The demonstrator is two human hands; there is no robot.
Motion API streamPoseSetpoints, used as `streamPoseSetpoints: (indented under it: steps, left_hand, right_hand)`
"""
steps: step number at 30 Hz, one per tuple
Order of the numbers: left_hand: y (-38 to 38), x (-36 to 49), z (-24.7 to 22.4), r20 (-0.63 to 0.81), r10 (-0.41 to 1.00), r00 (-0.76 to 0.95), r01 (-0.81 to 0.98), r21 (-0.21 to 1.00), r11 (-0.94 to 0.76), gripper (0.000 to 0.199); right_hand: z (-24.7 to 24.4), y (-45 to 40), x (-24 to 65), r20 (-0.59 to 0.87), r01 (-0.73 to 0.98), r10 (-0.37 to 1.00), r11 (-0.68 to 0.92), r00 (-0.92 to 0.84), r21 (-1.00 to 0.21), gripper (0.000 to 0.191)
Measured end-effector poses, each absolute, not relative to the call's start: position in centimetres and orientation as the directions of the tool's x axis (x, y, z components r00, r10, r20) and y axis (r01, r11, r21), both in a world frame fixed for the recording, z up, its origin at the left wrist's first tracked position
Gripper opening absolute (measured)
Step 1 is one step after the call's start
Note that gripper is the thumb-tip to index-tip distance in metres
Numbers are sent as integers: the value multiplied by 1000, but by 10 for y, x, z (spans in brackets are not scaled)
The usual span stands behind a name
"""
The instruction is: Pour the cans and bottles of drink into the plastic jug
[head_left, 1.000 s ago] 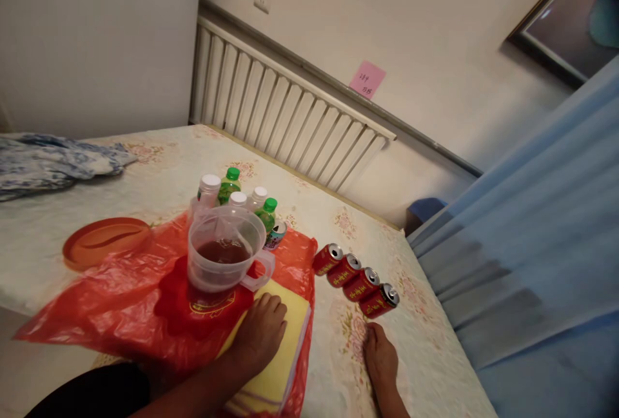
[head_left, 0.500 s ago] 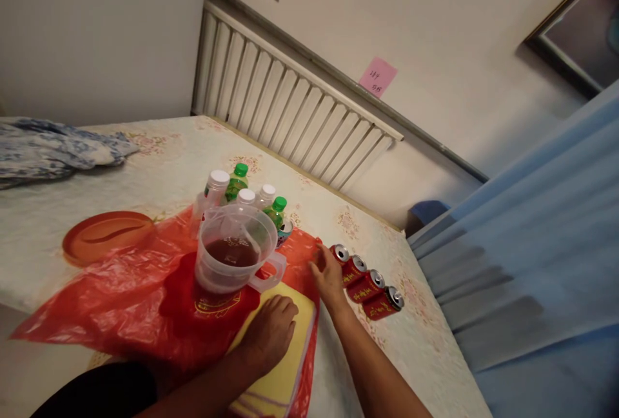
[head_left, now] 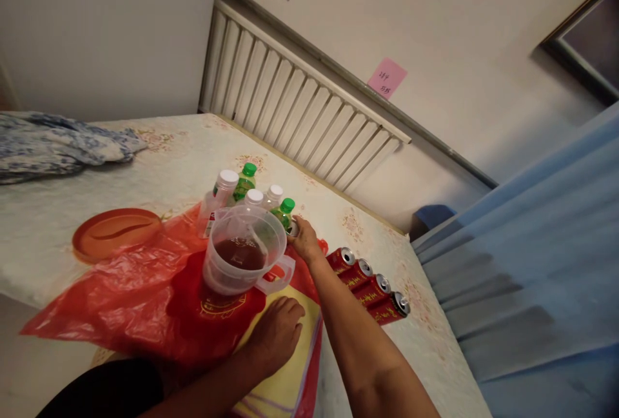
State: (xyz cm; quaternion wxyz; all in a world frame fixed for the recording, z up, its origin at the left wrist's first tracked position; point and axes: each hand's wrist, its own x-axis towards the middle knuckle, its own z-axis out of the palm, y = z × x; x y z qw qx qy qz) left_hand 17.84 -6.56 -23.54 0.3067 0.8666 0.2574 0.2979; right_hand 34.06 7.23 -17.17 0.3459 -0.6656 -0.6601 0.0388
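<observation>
My right hand (head_left: 305,239) reaches past the jug and closes around the upper part of a small can (head_left: 293,228), mostly hidden behind the fingers and a green-capped bottle (head_left: 284,213). On a folded yellow towel (head_left: 294,366) rests my left hand (head_left: 276,335), its fingers curled in loosely with nothing seen in them. In front of the bottles stands a clear plastic jug (head_left: 227,276) with dark brown liquid, its handle (head_left: 285,273) towards the right. Several red drink cans (head_left: 372,292), their tops opened, stand in a row right of my right forearm.
Under the jug spreads a red plastic bag (head_left: 130,302). An orange-brown round lid (head_left: 97,231) lies at the left. White-capped bottles (head_left: 226,186) and another green-capped bottle (head_left: 245,179) stand behind the jug. A patterned cloth (head_left: 62,147) lies far left; a radiator (head_left: 290,95) lines the wall.
My right hand has moved forward and left, from beside the red cans to the small can by the bottles, and closed on it. My left hand stays on the towel.
</observation>
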Motion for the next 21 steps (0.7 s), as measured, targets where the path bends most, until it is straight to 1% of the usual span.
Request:
streamPoseSetpoints:
  steps: [4,6,9,11,14,16,18,21]
  left_hand:
    - [-66,179,-234,337,658,673,274,713,-646,25]
    - [-66,180,-236,337,686,645,265,743,-614,28]
    - [-65,186,-246,339,736,587,207,816,-540,30]
    - [-64,192,-255,316,785,533,154,876,-457,33]
    - [-62,201,-264,250,865,434,79,947,-313,49]
    - [-61,203,-266,232,888,398,29,964,-265,62]
    - [-61,201,-265,249,880,404,-14,964,-266,72]
    - [-63,192,-260,318,815,485,-60,941,-332,84]
  right_hand:
    - [-173,54,348,404,836,889,45,217,-547,63]
    - [-167,38,353,418,815,872,39,255,-578,65]
    - [-153,7,358,444,794,856,66,266,-604,65]
    - [-143,-18,359,452,788,852,77,266,-610,64]
    - [-130,-57,356,440,770,849,64,292,-635,62]
    - [-126,-80,352,406,751,859,38,313,-659,63]
    - [-126,-100,347,372,739,872,17,319,-674,65]
    - [-128,-125,339,335,735,891,2,306,-678,69]
